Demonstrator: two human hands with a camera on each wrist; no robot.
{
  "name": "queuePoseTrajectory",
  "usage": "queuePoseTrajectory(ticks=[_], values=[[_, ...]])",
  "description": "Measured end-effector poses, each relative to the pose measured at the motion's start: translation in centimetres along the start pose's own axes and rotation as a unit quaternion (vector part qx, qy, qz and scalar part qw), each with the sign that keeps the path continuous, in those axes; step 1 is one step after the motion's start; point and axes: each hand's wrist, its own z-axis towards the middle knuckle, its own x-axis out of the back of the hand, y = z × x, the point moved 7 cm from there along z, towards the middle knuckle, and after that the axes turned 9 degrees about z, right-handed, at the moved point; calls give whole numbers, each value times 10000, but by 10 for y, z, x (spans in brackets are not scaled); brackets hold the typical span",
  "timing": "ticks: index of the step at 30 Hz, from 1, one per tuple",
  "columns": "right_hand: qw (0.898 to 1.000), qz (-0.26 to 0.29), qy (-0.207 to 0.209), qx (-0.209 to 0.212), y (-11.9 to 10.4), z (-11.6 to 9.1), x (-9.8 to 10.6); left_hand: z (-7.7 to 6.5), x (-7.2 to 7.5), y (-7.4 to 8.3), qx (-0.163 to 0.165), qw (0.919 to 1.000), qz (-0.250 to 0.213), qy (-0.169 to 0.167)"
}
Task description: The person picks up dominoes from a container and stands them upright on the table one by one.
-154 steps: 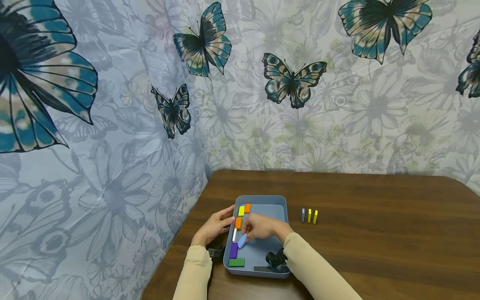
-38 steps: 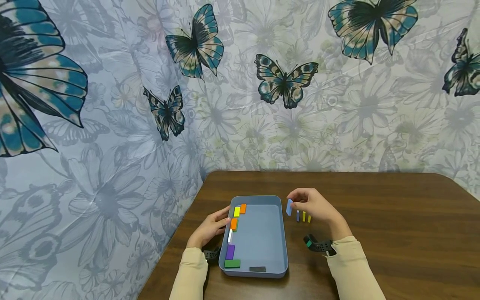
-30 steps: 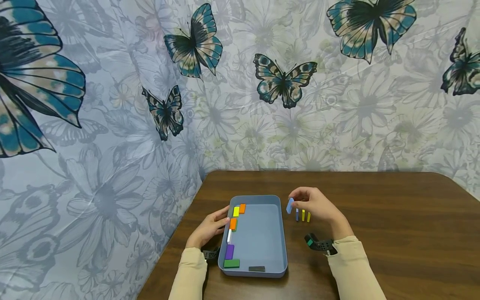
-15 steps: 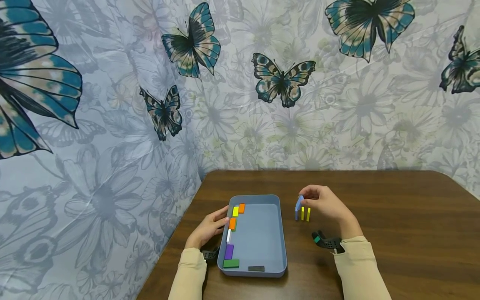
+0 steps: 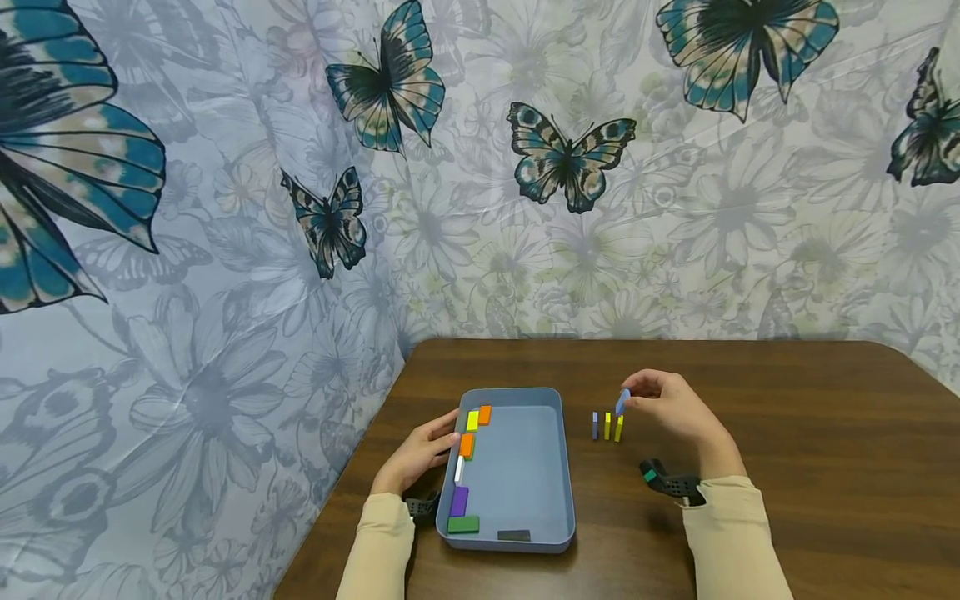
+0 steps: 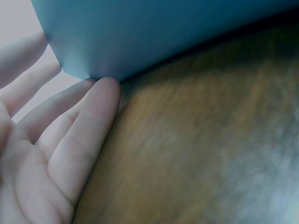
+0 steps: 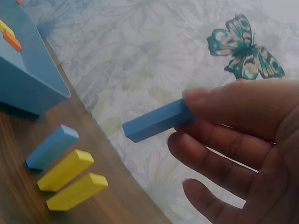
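Note:
In the head view my right hand [image 5: 678, 408] pinches a blue wooden block [image 7: 159, 119] between thumb and fingers, raised off the table. Just below and left of it, a blue block [image 5: 596, 426] and two yellow blocks stand on end in a short row; the nearer yellow block [image 7: 78, 192] shows well in the right wrist view. My left hand [image 5: 416, 454] touches the left outer side of a blue-grey tray [image 5: 521, 467], its fingers fairly straight. In the left wrist view the fingertips [image 6: 103, 91] meet the tray's wall.
Along the tray's left side lie several blocks, including an orange block [image 5: 485, 414], a white block [image 5: 459, 471], a purple block [image 5: 459, 502] and a green block [image 5: 463, 524]. A dark grey block [image 5: 513, 535] lies at its near edge. The brown table [image 5: 787, 450] extends right.
Earlier my right hand was inside the tray with the blue block. It has since carried the block out and rightward, past the standing row. The left hand keeps its place at the tray.

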Motion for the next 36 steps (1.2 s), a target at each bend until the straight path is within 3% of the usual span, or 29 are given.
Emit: queuePoseTrajectory(ticks=[15,36], values=[[9992,-198,157,-305,24,-5,6,-1,0,0,-1,10000,-67,-2],[9984,7,-271,-488,53,-2,-11,1,0,-1,4,10000,-86,-29]])
